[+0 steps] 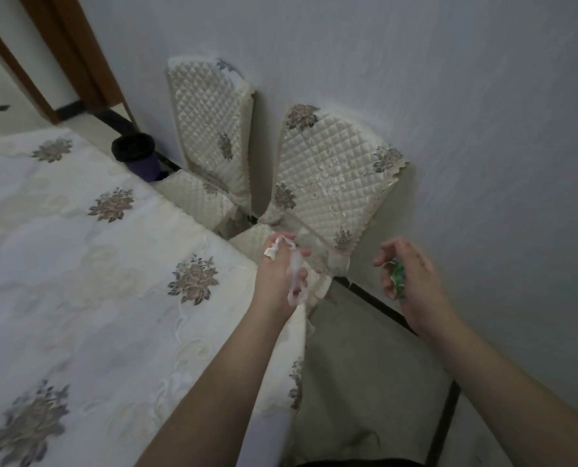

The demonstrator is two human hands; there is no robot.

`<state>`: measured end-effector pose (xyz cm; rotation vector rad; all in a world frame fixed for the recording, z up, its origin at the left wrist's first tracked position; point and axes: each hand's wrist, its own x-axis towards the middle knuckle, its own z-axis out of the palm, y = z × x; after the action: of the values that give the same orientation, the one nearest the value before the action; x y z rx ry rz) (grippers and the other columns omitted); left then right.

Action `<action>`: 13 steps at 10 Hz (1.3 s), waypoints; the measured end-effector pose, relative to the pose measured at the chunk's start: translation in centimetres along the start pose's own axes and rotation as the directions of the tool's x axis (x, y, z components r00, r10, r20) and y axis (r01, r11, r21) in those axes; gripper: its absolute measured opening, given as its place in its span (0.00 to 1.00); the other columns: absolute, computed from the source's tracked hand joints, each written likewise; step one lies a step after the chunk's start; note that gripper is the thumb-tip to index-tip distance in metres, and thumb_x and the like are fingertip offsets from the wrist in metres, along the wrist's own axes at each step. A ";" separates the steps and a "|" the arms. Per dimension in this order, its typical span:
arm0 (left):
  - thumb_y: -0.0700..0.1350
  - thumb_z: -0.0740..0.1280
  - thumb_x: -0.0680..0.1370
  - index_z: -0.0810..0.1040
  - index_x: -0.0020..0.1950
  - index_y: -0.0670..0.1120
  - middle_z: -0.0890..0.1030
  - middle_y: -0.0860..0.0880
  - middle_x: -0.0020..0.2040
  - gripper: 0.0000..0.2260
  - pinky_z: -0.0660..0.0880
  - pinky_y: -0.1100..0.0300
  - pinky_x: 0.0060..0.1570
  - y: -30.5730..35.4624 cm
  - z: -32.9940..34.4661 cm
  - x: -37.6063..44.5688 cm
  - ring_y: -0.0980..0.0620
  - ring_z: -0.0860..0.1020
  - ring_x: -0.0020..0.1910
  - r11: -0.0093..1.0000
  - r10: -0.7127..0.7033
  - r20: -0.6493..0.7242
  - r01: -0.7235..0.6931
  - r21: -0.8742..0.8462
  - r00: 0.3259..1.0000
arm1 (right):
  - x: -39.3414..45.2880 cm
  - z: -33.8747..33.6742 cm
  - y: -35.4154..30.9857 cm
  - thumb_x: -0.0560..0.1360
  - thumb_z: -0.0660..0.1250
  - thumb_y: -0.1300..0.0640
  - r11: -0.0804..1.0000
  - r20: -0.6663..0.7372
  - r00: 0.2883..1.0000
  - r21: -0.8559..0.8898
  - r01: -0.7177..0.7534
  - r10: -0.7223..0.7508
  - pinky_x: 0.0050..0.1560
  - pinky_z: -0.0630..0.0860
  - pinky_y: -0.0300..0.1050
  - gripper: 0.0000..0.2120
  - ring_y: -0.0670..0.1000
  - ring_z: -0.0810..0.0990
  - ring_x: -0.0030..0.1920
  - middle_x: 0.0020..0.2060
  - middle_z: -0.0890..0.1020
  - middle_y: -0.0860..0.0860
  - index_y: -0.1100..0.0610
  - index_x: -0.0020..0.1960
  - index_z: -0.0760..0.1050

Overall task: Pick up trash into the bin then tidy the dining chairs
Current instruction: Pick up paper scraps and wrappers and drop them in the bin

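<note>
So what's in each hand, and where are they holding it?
The left hand pinches a crumpled whitish wrapper near its top, the rest dangling. The right hand curls round the middle of a small green thing.

The tablecloth [112, 264] is faintly shiny woven fabric with raised embroidered flowers. The chair covers [331, 183] are quilted, satin-like cloth with a soft gloss. The left hand [280, 267] holds thin clear plastic film [296, 281] and crumpled white paper [271, 252]. The right hand [408, 267] holds a glossy green wrapper [398, 276]. The wall [449, 96] is matt.
</note>
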<state>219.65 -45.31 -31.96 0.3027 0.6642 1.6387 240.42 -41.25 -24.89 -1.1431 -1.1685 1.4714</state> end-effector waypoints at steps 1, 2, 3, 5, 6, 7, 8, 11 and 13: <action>0.50 0.55 0.83 0.74 0.44 0.51 0.73 0.48 0.31 0.11 0.63 0.69 0.19 -0.6 2.6 -0.8 0.54 0.72 0.23 0.880 0.120 -0.332 0.055 0.472 0.935 | 1.1 0.4 0.4 0.82 0.54 0.56 1.000 0.047 0.999 -0.006 -0.009 0.009 0.21 0.60 0.38 0.11 0.47 0.67 0.24 0.36 0.77 0.53 0.60 0.47 0.73; 0.52 0.60 0.81 0.73 0.43 0.48 0.69 0.52 0.31 0.11 0.64 0.66 0.20 -0.1 2.5 -0.4 0.58 0.66 0.21 0.947 0.089 -0.325 0.021 0.320 0.941 | 2.2 0.9 0.9 0.82 0.55 0.55 0.998 0.093 0.994 0.019 -0.055 0.053 0.22 0.61 0.37 0.12 0.46 0.68 0.24 0.35 0.78 0.51 0.57 0.45 0.74; 0.50 0.67 0.77 0.73 0.51 0.42 0.69 0.52 0.29 0.11 0.64 0.66 0.19 0.9 3.1 -1.2 0.57 0.64 0.20 0.987 -0.005 -0.280 0.051 0.155 0.960 | 3.4 1.0 1.2 0.82 0.55 0.56 0.994 0.170 0.982 0.061 -0.096 0.084 0.22 0.61 0.37 0.12 0.47 0.67 0.23 0.33 0.79 0.50 0.58 0.46 0.74; 0.31 0.63 0.65 0.74 0.58 0.42 0.77 0.43 0.44 0.22 0.75 0.64 0.38 1.2 5.0 -3.0 0.52 0.79 0.40 0.936 0.149 -0.297 -0.037 0.351 0.943 | 6.5 -0.1 0.8 0.82 0.55 0.56 0.978 0.309 0.945 0.141 -0.153 0.103 0.22 0.61 0.35 0.12 0.48 0.67 0.23 0.33 0.79 0.51 0.59 0.46 0.74; 0.29 0.63 0.67 0.70 0.57 0.41 0.80 0.38 0.51 0.20 0.76 0.59 0.53 1.1 5.9 -4.3 0.43 0.80 0.55 0.944 0.231 -0.306 -0.136 0.302 0.924 | 7.6 0.0 0.9 0.82 0.55 0.56 0.971 0.383 0.913 0.128 -0.203 0.140 0.22 0.61 0.35 0.11 0.47 0.67 0.23 0.32 0.79 0.50 0.58 0.46 0.74; 0.27 0.61 0.69 0.70 0.55 0.43 0.80 0.36 0.53 0.18 0.76 0.56 0.55 0.9 6.3 -6.5 0.39 0.79 0.58 0.940 0.302 -0.368 -0.210 0.270 0.879 | 7.4 1.1 1.3 0.82 0.55 0.56 0.962 0.468 0.868 0.119 -0.246 0.165 0.22 0.61 0.37 0.12 0.47 0.67 0.22 0.32 0.79 0.50 0.57 0.45 0.74; 0.23 0.54 0.73 0.71 0.56 0.42 0.80 0.34 0.51 0.19 0.78 0.53 0.55 0.8 6.2 -9.3 0.38 0.79 0.54 0.927 0.370 -0.452 -0.293 0.233 0.811 | 6.3 2.9 1.6 0.82 0.55 0.57 0.950 0.547 0.813 0.093 -0.297 0.201 0.21 0.60 0.37 0.12 0.47 0.67 0.22 0.32 0.79 0.51 0.57 0.44 0.74; 0.25 0.51 0.71 0.69 0.31 0.43 0.70 0.45 0.40 0.17 0.70 0.64 0.27 1.7 4.5 -21.3 0.52 0.63 0.29 0.851 0.486 -0.742 -0.442 0.282 0.462 | -1.0 9.9 2.8 0.82 0.56 0.57 0.920 0.799 0.537 -0.052 -0.388 0.272 0.21 0.60 0.37 0.11 0.47 0.65 0.22 0.32 0.78 0.52 0.58 0.45 0.74; 0.29 0.53 0.67 0.65 0.31 0.43 0.66 0.45 0.37 0.11 0.63 0.64 0.25 2.0 1.4 -30.6 0.52 0.59 0.28 0.742 0.521 -0.785 -0.632 0.223 0.335 | -8.6 14.9 3.0 0.82 0.56 0.55 0.932 0.888 0.380 -0.127 -0.339 0.259 0.22 0.60 0.38 0.12 0.49 0.66 0.23 0.33 0.78 0.52 0.56 0.44 0.75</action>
<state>224.47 -74.70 -24.42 -0.4452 1.2468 2.5537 226.82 -52.27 -25.00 -0.4248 -1.6143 2.5728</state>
